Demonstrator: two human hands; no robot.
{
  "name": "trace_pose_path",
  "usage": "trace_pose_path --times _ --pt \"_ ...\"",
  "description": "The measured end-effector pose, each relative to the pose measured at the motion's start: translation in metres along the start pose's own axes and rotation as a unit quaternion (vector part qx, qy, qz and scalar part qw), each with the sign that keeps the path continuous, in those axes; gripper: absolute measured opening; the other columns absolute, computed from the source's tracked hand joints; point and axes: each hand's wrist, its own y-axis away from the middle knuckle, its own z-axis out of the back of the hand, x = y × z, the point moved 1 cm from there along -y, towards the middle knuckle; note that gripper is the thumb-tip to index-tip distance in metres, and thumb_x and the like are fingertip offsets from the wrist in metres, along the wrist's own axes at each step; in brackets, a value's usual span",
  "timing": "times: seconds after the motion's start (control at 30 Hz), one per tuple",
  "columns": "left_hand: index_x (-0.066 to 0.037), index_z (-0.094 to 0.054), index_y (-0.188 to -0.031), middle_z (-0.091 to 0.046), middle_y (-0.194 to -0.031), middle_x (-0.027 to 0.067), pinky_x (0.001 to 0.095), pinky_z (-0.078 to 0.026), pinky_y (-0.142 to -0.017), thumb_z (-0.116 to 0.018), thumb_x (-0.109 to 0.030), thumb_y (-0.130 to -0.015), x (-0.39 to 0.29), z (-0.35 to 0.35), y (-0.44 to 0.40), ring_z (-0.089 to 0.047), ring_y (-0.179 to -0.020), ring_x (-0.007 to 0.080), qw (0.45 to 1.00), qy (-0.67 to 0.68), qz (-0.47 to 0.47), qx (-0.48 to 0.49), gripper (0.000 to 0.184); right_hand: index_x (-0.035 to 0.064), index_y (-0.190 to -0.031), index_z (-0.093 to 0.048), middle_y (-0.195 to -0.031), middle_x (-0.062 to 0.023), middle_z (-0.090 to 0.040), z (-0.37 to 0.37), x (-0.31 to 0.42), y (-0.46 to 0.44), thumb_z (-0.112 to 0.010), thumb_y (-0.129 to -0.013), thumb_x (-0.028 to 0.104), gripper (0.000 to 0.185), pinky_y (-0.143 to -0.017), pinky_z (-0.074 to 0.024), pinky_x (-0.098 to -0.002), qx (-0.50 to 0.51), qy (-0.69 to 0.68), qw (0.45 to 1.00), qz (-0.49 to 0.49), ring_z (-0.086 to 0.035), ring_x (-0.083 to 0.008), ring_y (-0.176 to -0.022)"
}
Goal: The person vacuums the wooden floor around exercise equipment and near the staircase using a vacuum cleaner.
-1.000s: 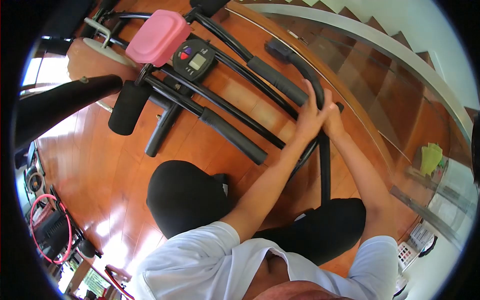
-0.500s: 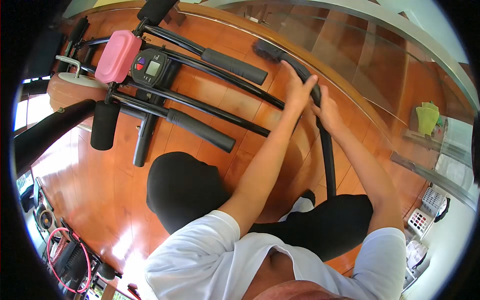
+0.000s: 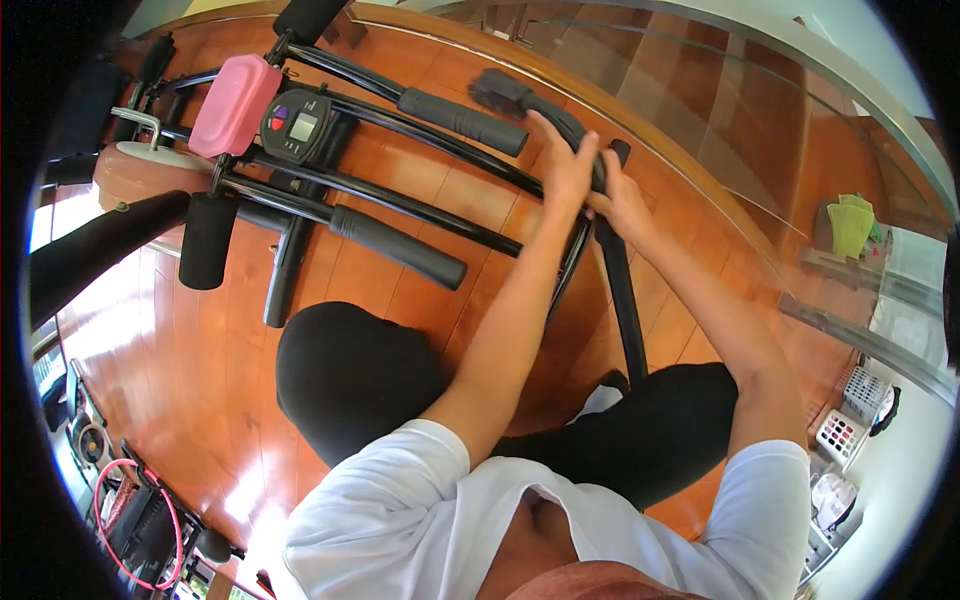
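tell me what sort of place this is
Most likely a room in a home, perhaps used for workouts: there is an exercise machine with a small display console, a glossy wood-look floor, and a staircase behind a curved glass railing.

Arms [image 3: 510,310] outstretched, left fingers [image 3: 547,132] near right fingers [image 3: 613,178].
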Motion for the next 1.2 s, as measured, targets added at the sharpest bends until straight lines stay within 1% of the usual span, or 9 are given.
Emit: trace_pose_path --times 0.13,0.27,0.5,0.63,0.7,0.87,1.0,1.07,1.2 --pt "0.011 0.014 -0.142 -0.015 -0.147 0.0378 0.0375 -0.025 -0.112 -0.067 -0.022 -0.084 -0.004 0.002 -0.003 -0.03 -0.136 0.0415 0.999 0.039 0.028 -0.007 0.106 0.0071 -0.125 -0.037 -0.084 -0.0233 -0.061 0.007 0.002 -0.006 -0.063 -0.076 0.012 0.055 -0.065 -0.0485 -0.0434 0.025 0.038 0.999 -0.028 -0.066 -0.0346 -0.073" --pt "0.006 0.025 -0.14 -0.056 -0.11 0.0354 0.042 -0.047 -0.088 -0.07 -0.021 -0.082 -0.017 -0.05 0.067 -0.06 -0.098 0.0429 0.997 0.056 0.046 0.035 0.114 0.0087 -0.127 -0.038 -0.083 -0.0204 -0.061 0.059 -0.042 0.066 -0.063 -0.075 0.01 0.057 -0.063 -0.0494 -0.0395 -0.002 0.1 0.993 -0.065 -0.066 -0.0288 -0.069" --pt "0.0 0.031 -0.139 -0.059 -0.106 0.0359 0.0447 -0.048 -0.084 -0.067 -0.02 -0.085 -0.017 -0.048 0.079 -0.061 -0.096 0.0454 0.993 0.071 0.083 0.043 0.114 0.0075 -0.123 -0.042 -0.08 -0.0169 -0.06 0.061 -0.032 0.071 -0.06 -0.074 0.006 0.053 -0.061 -0.0487 -0.0382 0.018 0.066 0.992 -0.102 -0.063 -0.0276 -0.066" --pt "0.009 -0.032 -0.13 -0.063 -0.092 0.0309 0.0433 -0.051 -0.076 -0.066 -0.033 -0.086 -0.002 0.007 0.014 -0.064 -0.084 0.0402 0.993 0.034 -0.018 -0.113 0.07 0.0064 -0.121 -0.042 -0.074 -0.0157 -0.059 0.01 0.003 -0.01 -0.06 -0.073 0.004 0.051 -0.057 -0.0485 -0.0374 0.055 0.037 0.998 0.002 -0.062 -0.0252 -0.062" --pt "0.015 -0.055 -0.104 -0.06 -0.107 0.0292 0.0415 -0.045 -0.091 -0.07 -0.031 -0.084 -0.034 0.049 0.005 -0.06 -0.102 0.0347 0.975 0.119 0.187 0.017 0.053 0.0066 -0.128 -0.04 -0.072 -0.0161 -0.058 -0.004 0.014 -0.036 -0.059 -0.073 0.003 0.057 -0.053 -0.0476 -0.0374 0.092 -0.016 0.995 0.04 -0.061 -0.0255 -0.057" --pt "0.012 -0.018 -0.141 -0.062 -0.099 0.032 0.0442 -0.048 -0.085 -0.067 -0.026 -0.085 0.01 -0.017 0.025 -0.063 -0.091 0.0412 0.984 0.066 -0.052 -0.154 0.084 0.0091 -0.132 -0.041 -0.088 -0.0204 -0.06 0.034 0.005 -0.002 -0.06 -0.072 0.004 0.063 -0.069 -0.0495 -0.0404 0.056 0.106 0.993 0.019 -0.063 -0.0305 -0.075" --pt "0.001 0.034 -0.137 -0.056 -0.113 0.037 0.0461 -0.045 -0.09 -0.067 -0.02 -0.085 -0.003 -0.056 0.079 -0.058 -0.104 0.0472 0.984 0.14 0.105 0.007 0.115 0.0082 -0.122 -0.048 -0.083 -0.0162 -0.06 0.06 -0.029 0.042 -0.059 -0.069 0.001 0.054 -0.065 -0.0492 -0.0383 0.032 0.071 0.996 -0.037 -0.063 -0.0283 -0.071" --pt "0.001 0.031 -0.139 -0.057 -0.113 0.0358 0.046 -0.045 -0.09 -0.065 -0.024 -0.086 -0.005 -0.052 0.071 -0.058 -0.103 0.0462 0.987 0.137 0.083 -0.022 0.112 0.0077 -0.117 -0.05 -0.077 -0.013 -0.059 0.065 -0.016 0.04 -0.058 -0.069 0.0 0.049 -0.06 -0.0486 -0.0361 0.067 0.001 0.989 -0.13 -0.062 -0.0258 -0.064" --pt "0.007 -0.009 -0.14 -0.062 -0.102 0.03 0.0397 -0.049 -0.082 -0.065 -0.023 -0.088 -0.005 -0.01 0.036 -0.063 -0.093 0.0392 0.989 0.074 0.038 -0.124 0.082 0.007 -0.116 -0.047 -0.071 -0.0086 -0.057 0.025 0.008 -0.01 -0.058 -0.071 -0.001 0.046 -0.052 -0.0457 -0.031 0.023 0.087 0.995 0.038 -0.059 -0.0178 -0.054"
